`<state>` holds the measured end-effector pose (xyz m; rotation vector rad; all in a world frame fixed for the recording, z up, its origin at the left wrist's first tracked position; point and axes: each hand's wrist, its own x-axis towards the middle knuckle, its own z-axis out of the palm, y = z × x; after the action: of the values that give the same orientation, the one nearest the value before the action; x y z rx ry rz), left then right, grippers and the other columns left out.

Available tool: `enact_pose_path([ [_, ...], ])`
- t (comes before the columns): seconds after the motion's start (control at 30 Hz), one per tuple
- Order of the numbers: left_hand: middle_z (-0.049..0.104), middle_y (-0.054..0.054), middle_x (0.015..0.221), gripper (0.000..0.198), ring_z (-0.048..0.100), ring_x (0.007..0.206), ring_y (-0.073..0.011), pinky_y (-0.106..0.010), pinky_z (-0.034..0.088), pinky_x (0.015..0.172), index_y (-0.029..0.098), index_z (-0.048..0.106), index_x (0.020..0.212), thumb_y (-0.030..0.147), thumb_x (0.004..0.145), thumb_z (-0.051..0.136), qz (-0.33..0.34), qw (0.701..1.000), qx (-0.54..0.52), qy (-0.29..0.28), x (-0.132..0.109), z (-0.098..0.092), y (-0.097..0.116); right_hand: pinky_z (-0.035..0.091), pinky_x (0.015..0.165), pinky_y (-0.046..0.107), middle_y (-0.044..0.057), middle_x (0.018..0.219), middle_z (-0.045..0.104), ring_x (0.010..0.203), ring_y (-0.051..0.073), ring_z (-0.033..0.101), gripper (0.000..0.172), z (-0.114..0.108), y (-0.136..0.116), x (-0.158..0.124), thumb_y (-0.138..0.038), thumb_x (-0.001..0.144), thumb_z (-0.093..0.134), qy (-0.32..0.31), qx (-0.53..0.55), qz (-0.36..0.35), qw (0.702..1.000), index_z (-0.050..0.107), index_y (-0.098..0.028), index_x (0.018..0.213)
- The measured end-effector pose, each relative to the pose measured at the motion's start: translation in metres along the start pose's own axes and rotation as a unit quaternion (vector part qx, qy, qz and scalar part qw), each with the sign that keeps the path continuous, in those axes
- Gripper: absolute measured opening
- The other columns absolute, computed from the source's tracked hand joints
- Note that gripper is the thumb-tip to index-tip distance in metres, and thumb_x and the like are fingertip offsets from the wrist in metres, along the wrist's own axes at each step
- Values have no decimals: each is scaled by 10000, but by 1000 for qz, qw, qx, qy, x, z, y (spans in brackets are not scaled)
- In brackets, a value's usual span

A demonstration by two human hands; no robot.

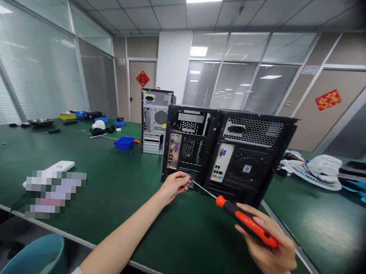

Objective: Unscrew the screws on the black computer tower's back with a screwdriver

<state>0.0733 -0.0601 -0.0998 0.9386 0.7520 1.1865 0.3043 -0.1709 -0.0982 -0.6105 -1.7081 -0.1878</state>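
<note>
Over the green table (128, 175), a screwdriver (230, 208) points far-left at the left black computer case (191, 147).
Right hand (273, 256) grasps its handle; left hand (174, 186) bunches beside its tip, contents impossible to tell.

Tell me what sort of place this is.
Probably an office-type room used as a hardware workshop: computer cases stand on a green table, a screwdriver is in the right hand, and glass partitions with blinds stand beyond.
</note>
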Motion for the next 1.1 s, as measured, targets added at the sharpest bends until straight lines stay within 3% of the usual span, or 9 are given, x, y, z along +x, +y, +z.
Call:
enact_pose_path([
  [0.17, 642, -12, 729, 500, 608, 674, -86, -189, 483, 608, 131, 638, 866, 417, 522, 860, 4, 999, 17, -32, -1, -2, 2, 627, 688, 336, 70, 1072, 676, 936, 232, 682, 446, 3, -12, 11, -26, 749, 659, 11, -25, -72, 997, 535, -224, 1128],
  [0.3, 675, -47, 881, 374, 620, 696, -70, -193, 506, 651, 152, 630, 1011, 347, 717, 755, -1, 999, 43, -14, -3, -1, 4, 621, 699, 290, 104, 1122, 657, 957, 215, 676, 537, 4, -10, 14, -5, 744, 661, 41, -60, -132, 989, 491, -166, 1228],
  [0.47, 689, -91, 945, 222, 644, 715, -78, -232, 535, 696, 135, 605, 1021, 301, 905, 514, 26, 978, 204, 25, 6, -5, -6, 625, 739, 329, 143, 1179, 620, 1044, 249, 641, 685, 5, 2, 2, 35, 683, 699, 3, -87, -166, 982, 451, -147, 1295],
  [0.63, 695, -55, 874, 136, 652, 773, -114, -273, 538, 781, 142, 639, 944, 133, 822, 580, 80, 944, 317, 48, 18, -6, -19, 625, 704, 298, 121, 1083, 658, 971, 224, 669, 454, 11, 6, 1, -21, 773, 626, -67, -109, -177, 976, 530, -168, 1191],
  [0.77, 693, -67, 981, 253, 644, 875, -132, -275, 515, 858, 142, 642, 987, 65, 745, 641, 125, 908, 397, 50, 25, -2, -26, 607, 668, 216, 151, 971, 681, 814, 174, 699, 233, 18, -1, 6, -105, 881, 488, -120, -143, -175, 967, 570, -110, 1100],
  [0.93, 680, -74, 1067, 347, 638, 953, -147, -283, 503, 895, 147, 609, 1063, 89, 728, 676, 158, 873, 460, 29, 30, 1, -33, 597, 655, 209, 147, 940, 680, 816, 175, 695, 179, 29, -10, 7, -120, 854, 506, -120, -163, -217, 955, 586, -102, 1012],
  [1.1, 682, -97, 1061, 365, 637, 989, -177, -312, 472, 946, 120, 599, 1071, 97, 719, 693, 173, 842, 512, 3, 36, 5, -36, 585, 653, 235, 86, 930, 663, 862, 184, 682, 144, 35, -9, -2, -100, 803, 540, -143, -175, -262, 938, 593, -174, 915],
])
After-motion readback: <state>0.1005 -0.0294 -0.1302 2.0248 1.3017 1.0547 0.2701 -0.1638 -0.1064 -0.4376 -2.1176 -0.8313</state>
